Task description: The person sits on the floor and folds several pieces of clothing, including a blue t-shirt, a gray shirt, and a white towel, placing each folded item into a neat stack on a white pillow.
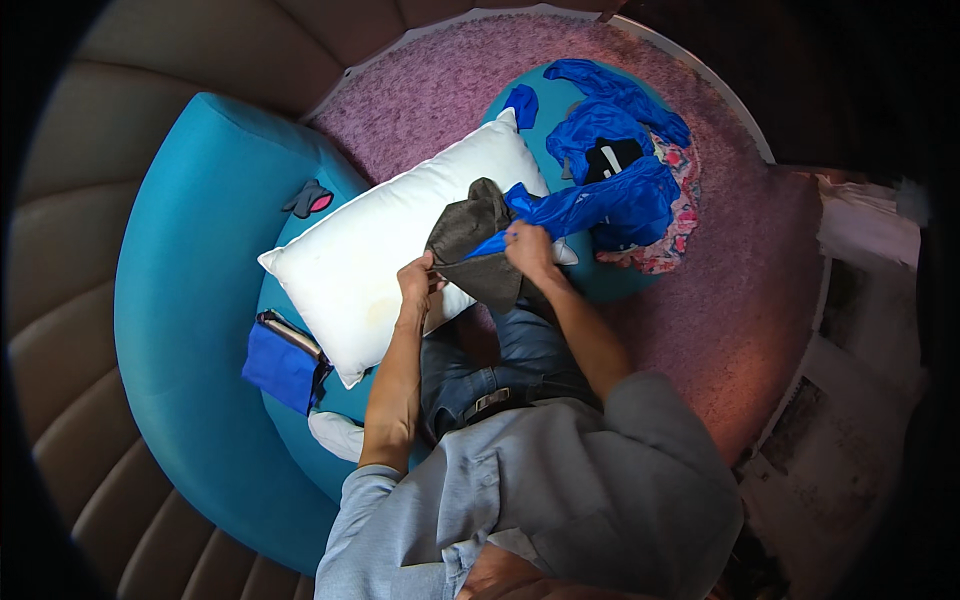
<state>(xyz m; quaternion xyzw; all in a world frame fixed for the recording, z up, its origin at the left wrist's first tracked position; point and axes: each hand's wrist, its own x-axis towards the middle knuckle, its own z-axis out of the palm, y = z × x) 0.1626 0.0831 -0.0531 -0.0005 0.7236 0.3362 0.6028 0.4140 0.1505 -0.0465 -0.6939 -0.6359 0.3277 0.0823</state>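
Note:
My left hand [418,281] pinches the left edge of a dark grey-brown cloth piece [476,281], which lies over the lower right part of a white pillow [405,217]. On the cloth's right side my right hand [527,246] grips a strip of shiny blue fabric [555,211]. That strip stretches from a larger crumpled heap of the same blue fabric [641,191] on a round teal ottoman [619,289]. The pillow rests across the teal seat and reaches onto the ottoman. Folds hide part of how the blue strip and the cloth meet.
A floral cloth [681,225] and a black piece [604,160] lie among the blue fabric. On the curved teal sofa [172,300] are a grey and pink item [307,199] and a blue pouch [279,366]. A pink-purple carpet [420,97] surrounds the seats.

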